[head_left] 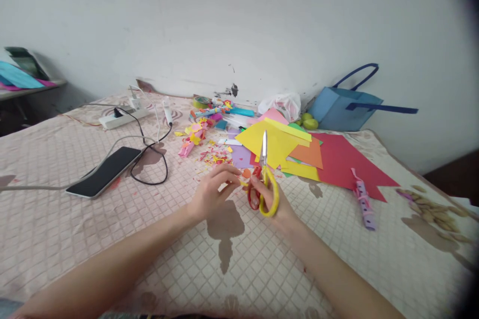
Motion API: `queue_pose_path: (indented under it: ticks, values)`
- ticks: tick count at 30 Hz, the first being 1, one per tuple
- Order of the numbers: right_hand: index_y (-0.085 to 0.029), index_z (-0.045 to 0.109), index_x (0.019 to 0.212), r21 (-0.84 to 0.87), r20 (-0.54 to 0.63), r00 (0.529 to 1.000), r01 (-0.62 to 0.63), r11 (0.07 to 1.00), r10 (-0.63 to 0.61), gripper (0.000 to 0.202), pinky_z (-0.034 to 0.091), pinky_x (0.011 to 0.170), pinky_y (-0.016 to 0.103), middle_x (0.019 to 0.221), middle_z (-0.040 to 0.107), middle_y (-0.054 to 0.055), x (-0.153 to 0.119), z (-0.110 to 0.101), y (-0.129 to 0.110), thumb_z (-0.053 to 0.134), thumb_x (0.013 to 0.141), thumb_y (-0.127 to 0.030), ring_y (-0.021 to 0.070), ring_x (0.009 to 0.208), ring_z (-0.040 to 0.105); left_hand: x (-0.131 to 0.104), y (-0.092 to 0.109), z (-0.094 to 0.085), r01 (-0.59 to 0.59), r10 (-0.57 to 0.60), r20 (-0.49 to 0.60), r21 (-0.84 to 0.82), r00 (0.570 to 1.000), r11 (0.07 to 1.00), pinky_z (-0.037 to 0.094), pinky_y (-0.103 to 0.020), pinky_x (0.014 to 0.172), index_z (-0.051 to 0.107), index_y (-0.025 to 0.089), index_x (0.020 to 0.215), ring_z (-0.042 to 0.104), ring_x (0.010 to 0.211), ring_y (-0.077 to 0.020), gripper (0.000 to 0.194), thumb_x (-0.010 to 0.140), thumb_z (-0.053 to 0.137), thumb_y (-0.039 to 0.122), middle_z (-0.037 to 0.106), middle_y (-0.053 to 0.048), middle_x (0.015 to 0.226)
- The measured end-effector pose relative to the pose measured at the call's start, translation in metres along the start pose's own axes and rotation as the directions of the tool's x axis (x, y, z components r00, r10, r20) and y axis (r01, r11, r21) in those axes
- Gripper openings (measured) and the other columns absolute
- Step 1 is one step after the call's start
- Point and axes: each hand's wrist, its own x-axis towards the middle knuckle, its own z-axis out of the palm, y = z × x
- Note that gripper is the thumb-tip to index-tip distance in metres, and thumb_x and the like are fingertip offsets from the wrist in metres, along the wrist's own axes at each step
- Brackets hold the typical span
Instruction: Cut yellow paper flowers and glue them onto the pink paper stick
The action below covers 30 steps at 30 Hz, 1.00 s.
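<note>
My right hand [277, 209] grips a pair of scissors [265, 152] with one yellow and one red handle. The blades are closed together and point away from me. Close beside it, my left hand [215, 190] has its fingers curled in a pinch at a tiny piece of yellow paper [243, 184], which lies between the two hands; the exact grip on it is small and partly hidden. Just beyond the hands are an orange paper disc [246, 173] and a scatter of paper scraps [217, 157]. A yellow paper sheet [273, 142] lies behind the scissors.
Red paper [344, 159], a decorated purple paper roll [363, 204] and peanuts [434, 212] lie to the right. Farther back stands a blue bag [344, 107]. On the left are a phone [105, 172], cables and a power strip [123, 117]. A pink decorated roll [192, 138] lies mid-table.
</note>
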Motion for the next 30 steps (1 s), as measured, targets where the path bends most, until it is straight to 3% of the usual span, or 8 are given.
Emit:
queue_pose_path:
  ticks: [2,5,7,10,12,14,21,30]
  values:
    - [-0.020,0.047,0.067,0.062,0.069,0.997,-0.023,0.998,0.018,0.032,0.030,0.034,0.019,0.039,0.043,-0.008,-0.001,0.001,0.000,0.064,0.076,-0.046,0.0070,0.032,0.039,-0.001,0.001,-0.002,-0.150,0.148,0.041,0.055,0.988,0.987,0.050,-0.031,0.082,0.060,0.018,0.087,0.059,0.097,-0.0159,0.011,0.083,0.055,0.008,0.062,-0.008,0.105]
    - [-0.021,0.045,0.068,0.085,0.078,0.997,-0.033,0.996,0.026,0.031,0.031,0.035,0.019,0.039,0.042,-0.010,-0.001,0.001,0.000,0.071,0.070,-0.037,0.0062,0.033,0.038,-0.004,0.000,-0.001,-0.210,0.200,0.114,0.075,0.973,0.975,0.050,-0.031,0.082,0.059,0.019,0.089,0.059,0.099,-0.0161,0.015,0.083,0.054,0.006,0.059,-0.009,0.112]
    - [-0.021,0.045,0.071,0.061,0.044,0.999,-0.019,0.998,0.016,0.031,0.032,0.035,0.018,0.043,0.043,-0.011,-0.001,0.000,-0.002,0.072,0.068,-0.035,0.0057,0.034,0.038,-0.005,-0.001,0.001,-0.167,0.159,0.117,0.063,0.980,0.984,0.050,-0.032,0.083,0.059,0.020,0.091,0.058,0.102,-0.0172,0.017,0.083,0.054,0.006,0.058,-0.009,0.115]
    - [-0.022,0.043,0.074,-0.012,-0.025,0.999,0.023,1.000,-0.024,0.032,0.031,0.035,0.017,0.050,0.045,-0.010,0.000,-0.001,-0.004,0.071,0.068,-0.035,0.0049,0.036,0.039,-0.004,-0.001,0.006,0.062,-0.061,0.065,-0.001,0.996,0.998,0.050,-0.031,0.080,0.055,0.019,0.100,0.060,0.097,-0.0164,0.024,0.081,0.052,0.005,0.060,-0.008,0.109]
    - [-0.022,0.043,0.075,-0.073,-0.062,0.997,0.046,0.996,-0.050,0.032,0.032,0.035,0.017,0.056,0.047,-0.010,0.000,-0.003,-0.003,0.071,0.067,-0.034,0.0044,0.038,0.041,-0.004,-0.002,0.008,0.243,-0.236,0.076,-0.098,0.969,0.965,0.051,-0.030,0.075,0.050,0.019,0.104,0.062,0.087,-0.0138,0.028,0.081,0.047,0.003,0.062,-0.006,0.100]
    - [-0.022,0.043,0.077,-0.118,-0.092,0.994,0.050,0.992,-0.061,0.032,0.034,0.036,0.017,0.061,0.049,-0.009,0.001,-0.004,-0.003,0.071,0.066,-0.033,0.0043,0.039,0.043,-0.004,-0.002,0.009,0.329,-0.309,0.130,-0.182,0.942,0.927,0.051,-0.028,0.074,0.048,0.018,0.103,0.061,0.082,-0.0121,0.029,0.080,0.045,0.001,0.062,-0.005,0.094]
    - [-0.022,0.043,0.077,-0.153,-0.086,0.996,0.006,0.988,-0.019,0.032,0.033,0.035,0.018,0.058,0.049,-0.009,-0.001,-0.002,-0.004,0.070,0.065,-0.034,0.0048,0.038,0.042,-0.001,-0.003,0.005,0.208,-0.170,0.244,-0.139,0.955,0.968,0.046,-0.027,0.076,0.060,0.017,0.086,0.057,0.083,-0.0127,0.019,0.078,0.050,0.002,0.062,-0.003,0.086]
    - [-0.022,0.043,0.078,-0.110,-0.025,0.999,0.021,0.994,-0.024,0.030,0.033,0.036,0.018,0.055,0.046,-0.010,-0.002,-0.003,-0.004,0.068,0.068,-0.036,0.0049,0.037,0.041,0.001,-0.003,0.006,0.341,-0.314,0.153,-0.203,0.937,0.918,0.046,-0.028,0.072,0.061,0.015,0.081,0.058,0.078,-0.0140,0.004,0.079,0.058,0.013,0.062,-0.005,0.083]
